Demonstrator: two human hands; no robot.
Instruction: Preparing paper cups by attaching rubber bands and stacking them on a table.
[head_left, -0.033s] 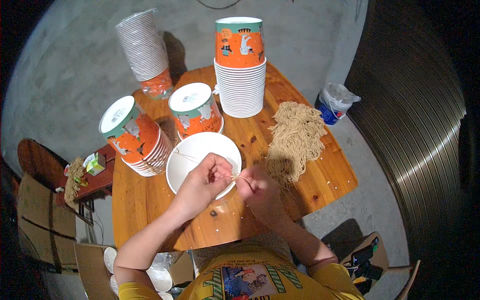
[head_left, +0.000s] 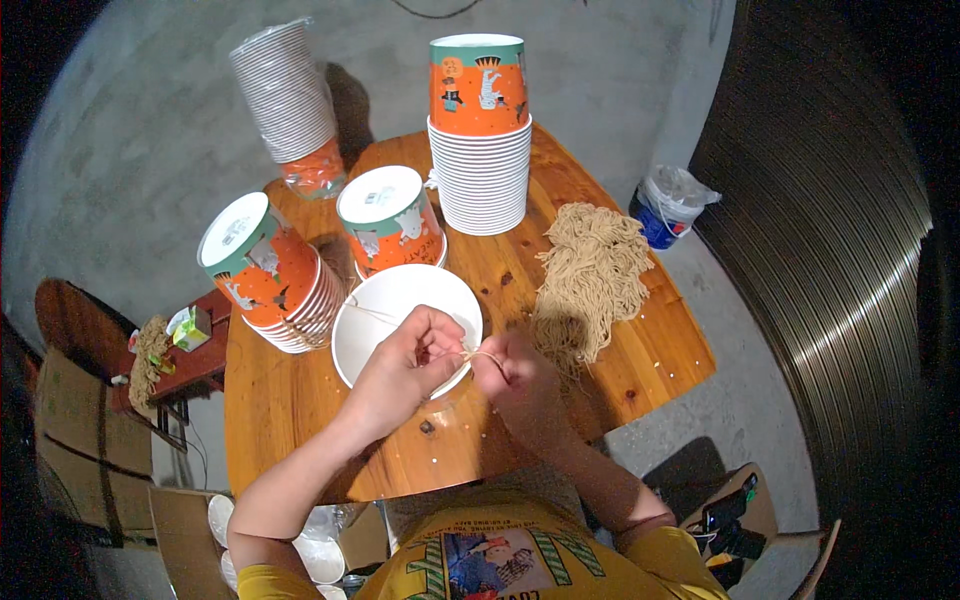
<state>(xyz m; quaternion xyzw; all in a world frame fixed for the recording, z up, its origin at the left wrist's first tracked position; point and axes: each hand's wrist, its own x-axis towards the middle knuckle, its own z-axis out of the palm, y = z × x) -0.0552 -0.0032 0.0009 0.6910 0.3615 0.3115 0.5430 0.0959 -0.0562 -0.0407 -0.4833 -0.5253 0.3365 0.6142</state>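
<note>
Over the near right rim of a white-lined paper bucket point(head_left: 362, 345), my left hand point(head_left: 415, 350) pinches a thin tan cord point(head_left: 469, 355). My right hand point(head_left: 515, 385) grips the same cord just to the right, its fingers curled and partly in shadow. Between the fingertips the cord makes a small loop or crossing; whether it is knotted I cannot tell. Another length of cord crosses the bucket's far left side. The bucket lies with its open mouth facing me. To the right of my hands is a heap of tan cords point(head_left: 595, 265).
Upside-down orange and green bucket stacks stand left point(head_left: 265, 265), centre point(head_left: 392, 220) and far back point(head_left: 480, 130) on the wooden table point(head_left: 640, 365). A plastic-wrapped stack point(head_left: 290, 100) leans behind. A lined pail point(head_left: 672, 205) stands beyond the right edge; cardboard boxes flank me below.
</note>
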